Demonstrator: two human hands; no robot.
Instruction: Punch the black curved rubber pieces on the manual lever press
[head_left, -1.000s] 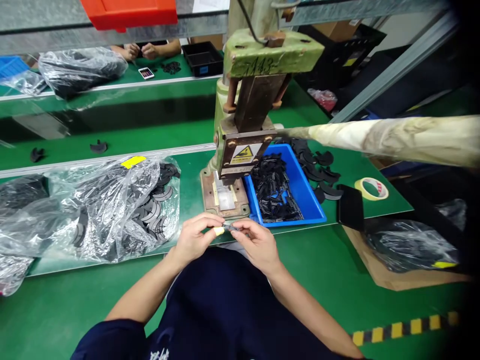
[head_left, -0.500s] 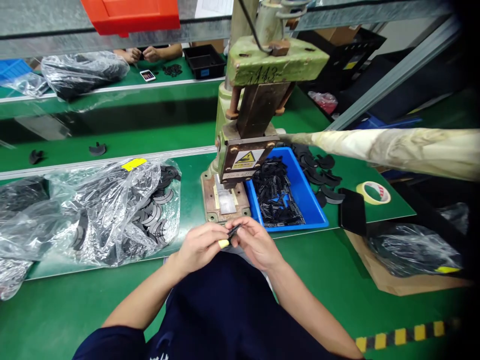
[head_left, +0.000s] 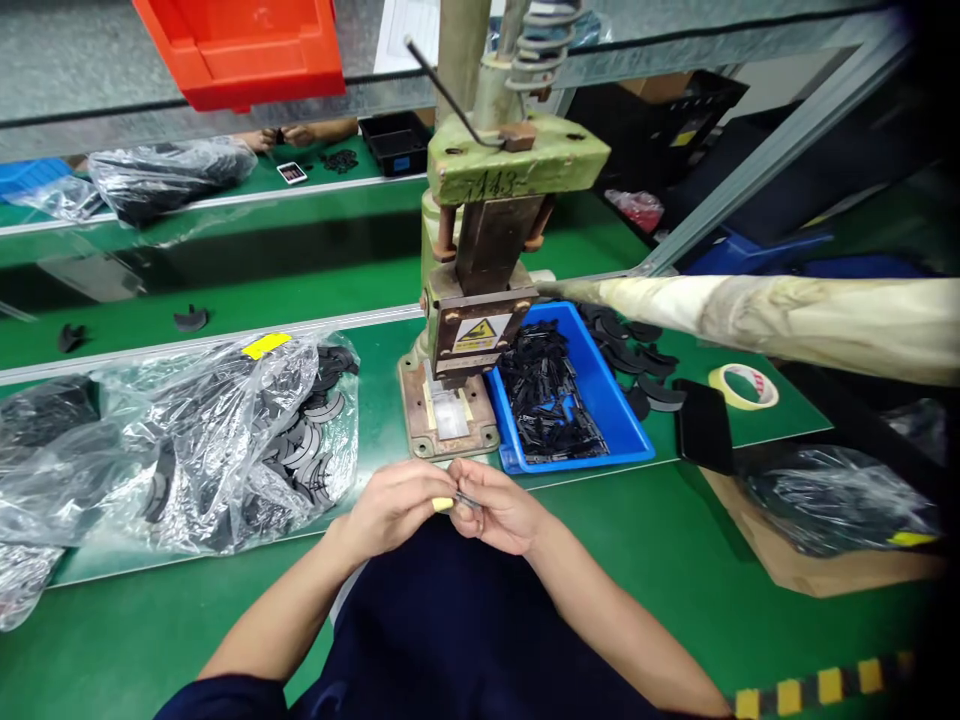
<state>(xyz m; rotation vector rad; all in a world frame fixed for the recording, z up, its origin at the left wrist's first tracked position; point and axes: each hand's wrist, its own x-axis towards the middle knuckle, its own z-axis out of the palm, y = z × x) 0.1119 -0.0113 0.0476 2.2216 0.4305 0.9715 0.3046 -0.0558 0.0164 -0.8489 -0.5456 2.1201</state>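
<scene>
In front of my torso, my left hand (head_left: 401,505) and my right hand (head_left: 501,508) meet with their fingers closed in a pinch. A small dark part (head_left: 469,499) shows between them, mostly covered by fingertips, so its full shape is hidden. Yellow wrapping (head_left: 442,505) covers a fingertip of the left hand. Just beyond the hands stands a green hand press (head_left: 517,165), its ram above a metal plate (head_left: 451,415) on the base. To its right sits a blue bin (head_left: 634,435) holding many thin black pieces (head_left: 551,390).
Clear plastic bags (head_left: 202,450) with black curved parts cover the left. More curved parts (head_left: 622,340), a black phone-like slab (head_left: 703,425) and a tape roll (head_left: 742,386) lie right. A pale wrapped lever (head_left: 750,315) juts rightward. Another person's hands (head_left: 281,137) are across the bench.
My view has shifted slightly. Both hands stay together, a little lower, and the dark part between the fingers has turned and is more covered.
</scene>
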